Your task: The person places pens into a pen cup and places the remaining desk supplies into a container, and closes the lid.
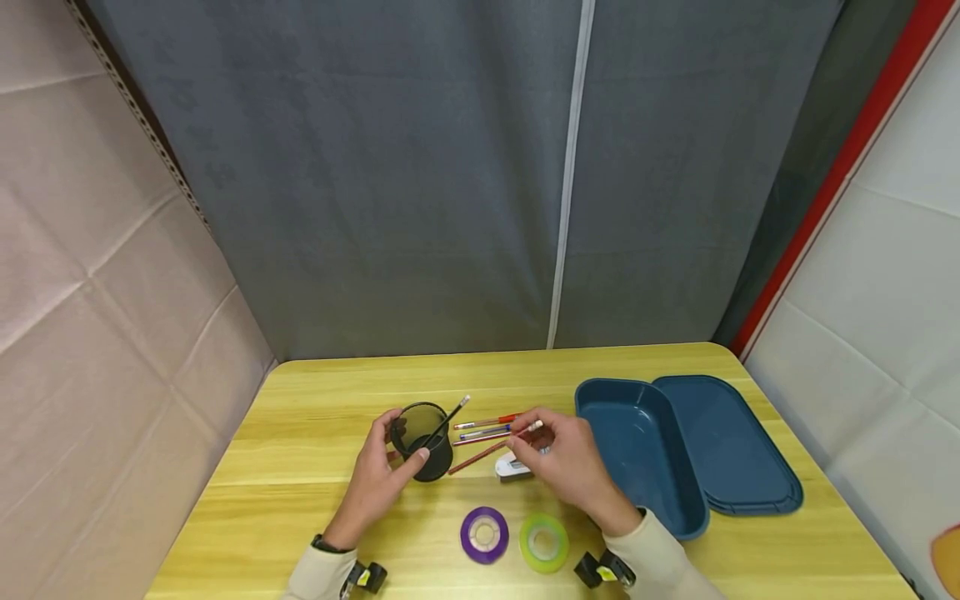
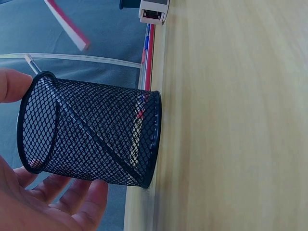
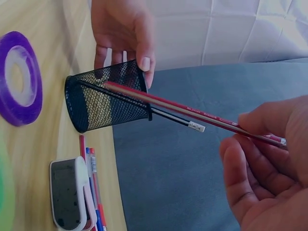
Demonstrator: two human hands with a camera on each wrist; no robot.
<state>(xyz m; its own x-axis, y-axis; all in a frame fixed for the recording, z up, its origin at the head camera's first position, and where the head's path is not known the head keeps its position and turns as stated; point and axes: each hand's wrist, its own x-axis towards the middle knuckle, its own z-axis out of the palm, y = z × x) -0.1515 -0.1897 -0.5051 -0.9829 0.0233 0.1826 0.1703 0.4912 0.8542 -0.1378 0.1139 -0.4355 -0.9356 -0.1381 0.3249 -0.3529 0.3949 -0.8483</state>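
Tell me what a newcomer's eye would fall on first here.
Probably the dark blue box, on the right of the table, beside a matching lid. Near the middle, the left hand holds a black mesh cup containing a dark pencil; the right hand pinches a red pencil. In the foreground lie purple tape and green tape.

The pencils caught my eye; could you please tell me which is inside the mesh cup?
The black pencil leans inside the mesh cup; the red pencil, held in the right hand, is outside it.

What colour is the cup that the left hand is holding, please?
The cup is black, with a mesh pattern; the left wrist view shows it best.
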